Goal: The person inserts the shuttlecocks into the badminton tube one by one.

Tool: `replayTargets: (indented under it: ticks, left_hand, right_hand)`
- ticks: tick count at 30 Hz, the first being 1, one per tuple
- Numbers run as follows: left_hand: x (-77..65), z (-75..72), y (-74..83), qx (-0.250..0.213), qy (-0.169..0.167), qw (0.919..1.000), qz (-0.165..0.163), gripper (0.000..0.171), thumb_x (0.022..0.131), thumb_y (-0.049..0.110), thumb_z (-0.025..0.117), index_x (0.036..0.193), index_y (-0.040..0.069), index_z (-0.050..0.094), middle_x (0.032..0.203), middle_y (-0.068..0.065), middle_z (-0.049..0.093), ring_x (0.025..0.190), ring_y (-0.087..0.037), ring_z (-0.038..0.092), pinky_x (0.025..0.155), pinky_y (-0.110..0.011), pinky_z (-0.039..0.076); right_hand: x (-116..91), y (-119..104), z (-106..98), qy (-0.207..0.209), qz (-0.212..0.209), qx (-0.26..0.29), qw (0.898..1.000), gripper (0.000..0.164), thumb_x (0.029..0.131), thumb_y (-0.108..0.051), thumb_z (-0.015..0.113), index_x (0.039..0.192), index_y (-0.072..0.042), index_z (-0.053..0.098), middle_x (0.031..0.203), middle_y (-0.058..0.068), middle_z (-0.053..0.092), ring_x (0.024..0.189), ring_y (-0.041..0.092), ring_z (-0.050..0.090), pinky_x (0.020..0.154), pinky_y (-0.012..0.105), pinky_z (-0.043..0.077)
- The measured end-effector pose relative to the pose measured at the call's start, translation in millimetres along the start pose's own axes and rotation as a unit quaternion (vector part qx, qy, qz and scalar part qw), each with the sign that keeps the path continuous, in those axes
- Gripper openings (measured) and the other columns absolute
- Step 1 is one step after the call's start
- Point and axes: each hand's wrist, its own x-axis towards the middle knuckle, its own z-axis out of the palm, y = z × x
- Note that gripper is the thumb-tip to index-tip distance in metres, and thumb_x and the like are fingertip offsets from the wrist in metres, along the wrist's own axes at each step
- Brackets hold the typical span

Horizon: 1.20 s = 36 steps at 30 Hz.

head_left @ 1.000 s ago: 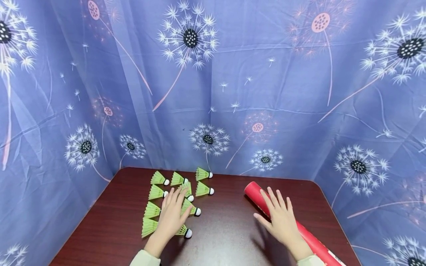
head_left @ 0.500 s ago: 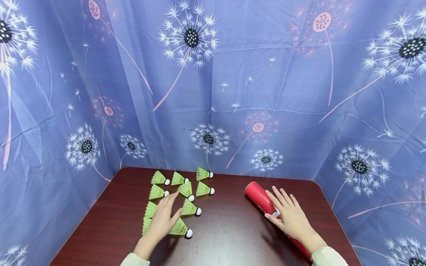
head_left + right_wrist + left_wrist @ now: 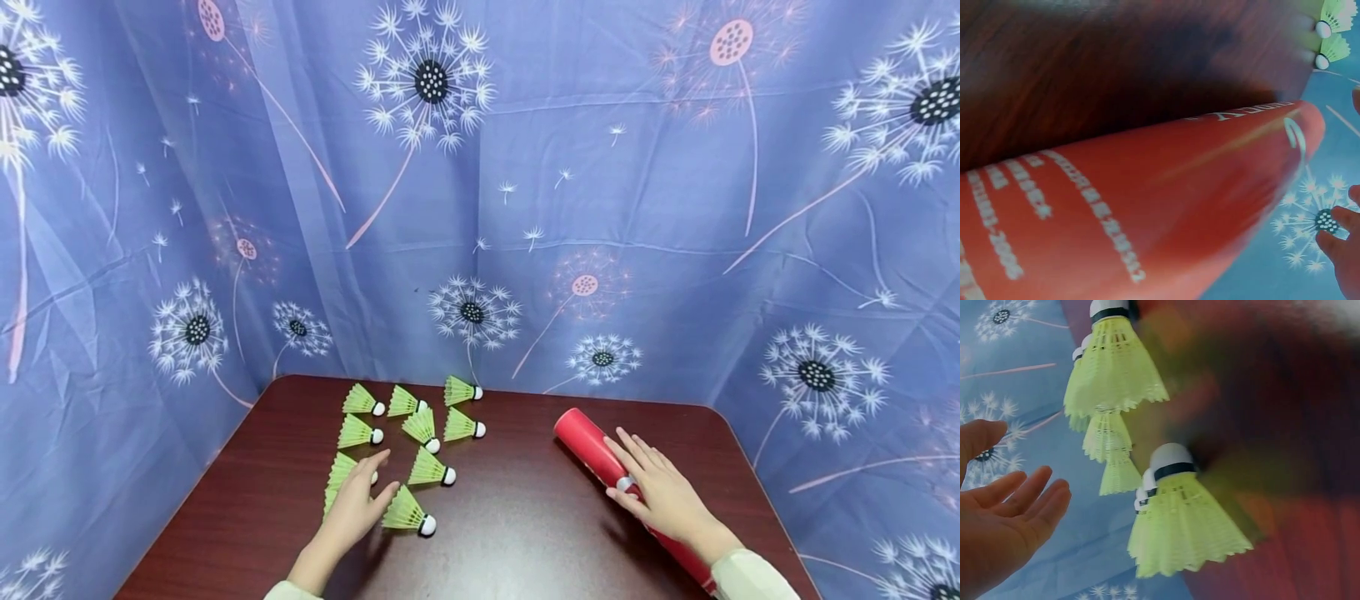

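Note:
Several yellow-green shuttlecocks with white tips lie on the left half of the table in the head view. My left hand [image 3: 354, 505] hovers above the near left ones with fingers loosely spread, holding nothing; it partly hides two. The nearest shuttlecock [image 3: 405, 510] lies just right of its thumb. In the left wrist view the left hand [image 3: 1004, 525] shows apart from a close shuttlecock [image 3: 1185, 519]. A red tube [image 3: 592, 447] with white print lies slanted on the right. Over it is my right hand [image 3: 666, 497], fingers extended; contact is unclear. The right wrist view shows the tube [image 3: 1147, 200] up close.
The dark red-brown table [image 3: 517, 533] has rounded far corners. A blue curtain [image 3: 525, 150] with dandelion prints surrounds its back and sides. Bare tabletop lies between the shuttlecocks and the tube.
My left hand has drawn back toward the near left, uncovering shuttlecocks. The right hand has shifted right and slightly back along the tube. Tube and shuttlecocks stay in place.

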Motion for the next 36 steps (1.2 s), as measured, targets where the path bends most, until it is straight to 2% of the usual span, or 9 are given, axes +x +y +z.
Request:
replayTargets:
  ticks: [6, 9, 12, 15, 18, 21, 22, 25, 36]
  left_hand:
    - [-8.3, 4.8, -7.4, -0.025, -0.035, 0.9977, -0.052, 0.041, 0.084, 0.008, 0.072, 0.121, -0.005, 0.059, 0.104, -0.014, 0.066, 0.098, -0.033, 0.063, 0.082, -0.046, 0.051]
    - [-12.9, 8.4, -12.2, -0.043, -0.045, 0.996, -0.063, 0.038, 0.084, 0.008, 0.072, 0.118, -0.005, 0.06, 0.101, -0.011, 0.067, 0.097, -0.03, 0.064, 0.08, -0.041, 0.053]
    - [-16.6, 12.7, -17.6, -0.068, -0.039, 0.9955, -0.053, 0.036, 0.084, 0.008, 0.073, 0.115, -0.005, 0.062, 0.097, -0.01, 0.067, 0.092, -0.029, 0.065, 0.076, -0.036, 0.055]
    - [-19.3, 16.0, -22.6, -0.086, -0.022, 0.996, -0.01, 0.032, 0.084, 0.01, 0.072, 0.109, -0.008, 0.062, 0.088, -0.007, 0.068, 0.083, -0.022, 0.066, 0.069, -0.031, 0.055]
    - [-21.4, 17.8, -25.9, -0.102, -0.018, 0.9945, 0.014, 0.028, 0.086, 0.01, 0.07, 0.105, -0.01, 0.063, 0.082, -0.004, 0.067, 0.074, -0.013, 0.064, 0.063, -0.027, 0.054]
    - [-23.4, 18.6, -28.2, -0.109, -0.037, 0.9933, 0.004, 0.024, 0.088, 0.01, 0.068, 0.103, -0.009, 0.064, 0.081, -0.003, 0.068, 0.072, -0.01, 0.063, 0.062, -0.025, 0.053]
    - [-23.7, 18.8, -27.8, -0.111, -0.049, 0.9925, -0.017, 0.023, 0.088, 0.009, 0.068, 0.104, -0.007, 0.065, 0.082, -0.003, 0.068, 0.073, -0.01, 0.063, 0.063, -0.025, 0.053]
    - [-25.0, 19.3, -27.3, -0.105, -0.067, 0.9916, -0.033, 0.02, 0.088, 0.008, 0.068, 0.103, -0.005, 0.067, 0.082, -0.004, 0.069, 0.072, -0.011, 0.064, 0.064, -0.025, 0.053]
    - [-26.2, 22.5, -25.5, -0.078, -0.072, 0.9934, -0.045, 0.004, 0.086, 0.006, 0.069, 0.088, 0.003, 0.067, 0.072, 0.005, 0.063, 0.062, -0.001, 0.052, 0.057, -0.023, 0.047]
  right_hand:
    - [-4, 4, 7, 0.0, -0.004, 0.009, 1.0, 0.072, 0.084, -0.041, 0.071, 0.142, -0.007, 0.046, 0.144, 0.019, 0.043, 0.125, 0.043, 0.046, 0.109, 0.012, -0.008]
    - [-6, 7, 12, -0.006, -0.004, 0.013, 1.0, 0.07, 0.084, -0.04, 0.071, 0.142, -0.008, 0.046, 0.144, 0.02, 0.044, 0.124, 0.043, 0.046, 0.108, 0.011, -0.009]
    - [-7, 10, 16, -0.007, -0.005, 0.014, 1.0, 0.07, 0.083, -0.037, 0.073, 0.141, -0.007, 0.047, 0.143, 0.02, 0.045, 0.124, 0.043, 0.047, 0.109, 0.011, -0.008]
    - [-10, 12, 19, -0.006, -0.01, 0.018, 1.0, 0.07, 0.082, -0.034, 0.075, 0.14, -0.006, 0.048, 0.142, 0.021, 0.046, 0.122, 0.044, 0.048, 0.109, 0.011, -0.007]
    - [-12, 14, 23, -0.005, -0.016, 0.016, 1.0, 0.071, 0.08, -0.033, 0.076, 0.139, -0.005, 0.048, 0.141, 0.022, 0.046, 0.121, 0.044, 0.049, 0.109, 0.01, -0.006]
    - [-13, 15, 26, -0.008, -0.021, 0.014, 1.0, 0.073, 0.079, -0.033, 0.078, 0.14, -0.005, 0.047, 0.141, 0.022, 0.046, 0.121, 0.044, 0.05, 0.108, 0.009, -0.006]
    - [-14, 16, 27, -0.007, -0.024, 0.013, 1.0, 0.074, 0.079, -0.033, 0.078, 0.14, -0.005, 0.047, 0.141, 0.022, 0.046, 0.12, 0.043, 0.05, 0.108, 0.009, -0.005]
    - [-17, 16, 28, -0.006, -0.033, 0.018, 0.999, 0.077, 0.076, -0.031, 0.08, 0.14, -0.004, 0.046, 0.141, 0.023, 0.045, 0.12, 0.044, 0.051, 0.108, 0.009, -0.004]
    - [-23, 18, 29, -0.011, -0.04, 0.003, 0.999, 0.085, 0.072, -0.032, 0.084, 0.143, -0.007, 0.044, 0.146, 0.019, 0.041, 0.121, 0.043, 0.05, 0.111, 0.012, 0.004]
